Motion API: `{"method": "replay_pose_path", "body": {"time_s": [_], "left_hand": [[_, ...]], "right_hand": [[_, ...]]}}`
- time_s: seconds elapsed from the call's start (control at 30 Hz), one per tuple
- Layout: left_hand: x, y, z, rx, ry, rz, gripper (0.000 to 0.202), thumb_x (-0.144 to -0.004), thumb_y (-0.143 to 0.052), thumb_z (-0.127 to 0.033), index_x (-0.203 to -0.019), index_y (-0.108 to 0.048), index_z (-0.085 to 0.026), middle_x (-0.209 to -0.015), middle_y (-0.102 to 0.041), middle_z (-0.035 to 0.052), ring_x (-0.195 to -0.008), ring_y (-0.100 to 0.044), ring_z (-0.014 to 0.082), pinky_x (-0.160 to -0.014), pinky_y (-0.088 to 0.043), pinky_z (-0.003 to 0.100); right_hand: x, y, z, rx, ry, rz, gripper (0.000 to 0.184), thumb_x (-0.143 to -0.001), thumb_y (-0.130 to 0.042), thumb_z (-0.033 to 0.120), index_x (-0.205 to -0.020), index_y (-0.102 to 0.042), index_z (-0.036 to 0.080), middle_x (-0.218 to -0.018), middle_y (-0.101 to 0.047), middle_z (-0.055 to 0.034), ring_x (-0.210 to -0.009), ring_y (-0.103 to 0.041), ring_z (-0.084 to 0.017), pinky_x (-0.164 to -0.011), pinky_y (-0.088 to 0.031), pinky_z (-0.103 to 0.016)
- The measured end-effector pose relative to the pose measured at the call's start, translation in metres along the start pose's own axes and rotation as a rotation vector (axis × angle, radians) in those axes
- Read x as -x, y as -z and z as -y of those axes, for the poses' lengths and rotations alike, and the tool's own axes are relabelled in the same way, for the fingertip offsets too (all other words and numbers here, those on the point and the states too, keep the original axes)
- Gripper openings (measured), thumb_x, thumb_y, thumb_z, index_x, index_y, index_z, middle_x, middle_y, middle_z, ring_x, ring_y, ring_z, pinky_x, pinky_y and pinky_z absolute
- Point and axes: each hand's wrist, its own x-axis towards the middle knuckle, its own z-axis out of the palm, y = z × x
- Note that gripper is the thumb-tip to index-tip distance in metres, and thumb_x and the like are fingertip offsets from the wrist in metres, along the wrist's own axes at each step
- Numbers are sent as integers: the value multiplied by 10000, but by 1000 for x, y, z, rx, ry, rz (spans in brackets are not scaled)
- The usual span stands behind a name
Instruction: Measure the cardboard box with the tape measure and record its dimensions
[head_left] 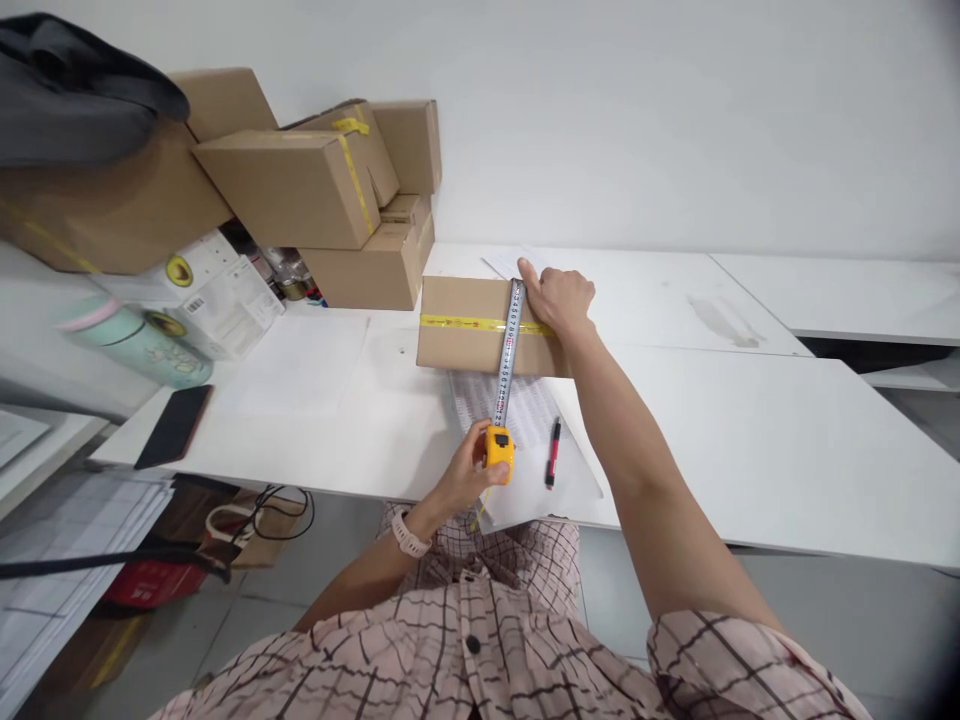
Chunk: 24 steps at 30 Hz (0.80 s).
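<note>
A small brown cardboard box [461, 350] with yellow tape around it rests on the white table. My left hand [472, 470] grips the yellow case of a tape measure [500, 455] just in front of the box. Its silver blade [510, 340] is pulled out and runs across the top of the box to the far edge. At that far edge my right hand [559, 297] is closed, thumb against the blade's end; its fingertips are hidden. Under the box lie printed sheets of paper [540, 410], with a red and black pen [554, 455] on them.
Cardboard boxes [277, 190] are stacked at the back left. A mint-green bottle [142, 345], a dark phone [174, 427] and a white carton with avocado pictures [217, 295] stand or lie on the left. The white table [720, 440] stretches right, against a wall.
</note>
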Motion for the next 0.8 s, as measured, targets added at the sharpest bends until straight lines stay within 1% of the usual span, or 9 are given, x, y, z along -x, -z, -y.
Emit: {"method": "replay_pose_path", "body": {"time_s": [0.1,0.17,0.27,0.37,0.5,0.6,0.7,0.8], "left_hand": [[8,5,-2,43,-2,44,735,-783,-814,-448,-1361,-408,-246,-1235,-634,120,-915,-679,207,-794,-581,363],[15,9,1,48,1,63,741,-775,-820,-452,-1352,-401,-251,-1235,-624,115,-901,-681,201,-781,-583,356],[25,13,11,44,34,80,760,-758,-831,-444,-1345,-389,-252,-1225,-610,109,-906,-671,198,-768,-579,345],[34,14,25,1,59,71,813,-726,-844,-449,-1364,-385,-243,-1229,-604,106,-930,-655,198,-797,-567,351],[41,15,35,-207,52,53,877,-677,-853,-384,-1406,-396,-213,-1224,-621,102,-1005,-624,214,-897,-528,368],[42,17,34,-297,52,58,852,-686,-824,-357,-1412,-403,-204,-1207,-613,91,-975,-613,203,-880,-522,355],[41,18,31,-309,38,69,821,-693,-812,-362,-1395,-416,-201,-1156,-598,73,-920,-602,183,-832,-528,332],[40,18,31,-293,34,61,823,-685,-813,-356,-1389,-419,-194,-1152,-594,80,-914,-599,184,-821,-533,333]], "right_hand": [[-1,-5,-3,-16,14,-29,859,-1006,-193,729,-1087,-761,90,-937,-721,-233,-1066,-630,-365,-945,-406,-545],[-2,-7,-5,-17,9,-26,828,-1020,-199,699,-1086,-757,90,-937,-712,-229,-1065,-623,-364,-946,-400,-556],[-1,-11,-5,-32,17,-47,779,-1030,-222,674,-1076,-745,99,-926,-700,-214,-1057,-606,-357,-944,-393,-568],[9,-14,-4,-54,58,-147,704,-1035,-263,647,-1066,-727,118,-889,-686,-183,-1046,-584,-344,-934,-397,-554],[43,-16,-7,-24,92,-294,546,-1043,-334,558,-962,-701,162,-853,-666,-149,-1014,-563,-320,-923,-397,-508],[77,-22,-16,10,90,-346,460,-1033,-372,502,-882,-671,186,-878,-668,-141,-989,-559,-308,-937,-382,-495],[107,-36,-28,1,106,-357,398,-1024,-364,428,-902,-662,194,-959,-686,-143,-1005,-561,-302,-966,-365,-489],[126,-51,-35,-82,137,-314,387,-1016,-341,388,-964,-675,199,-1089,-702,-143,-1067,-570,-291,-1006,-356,-482]]}}
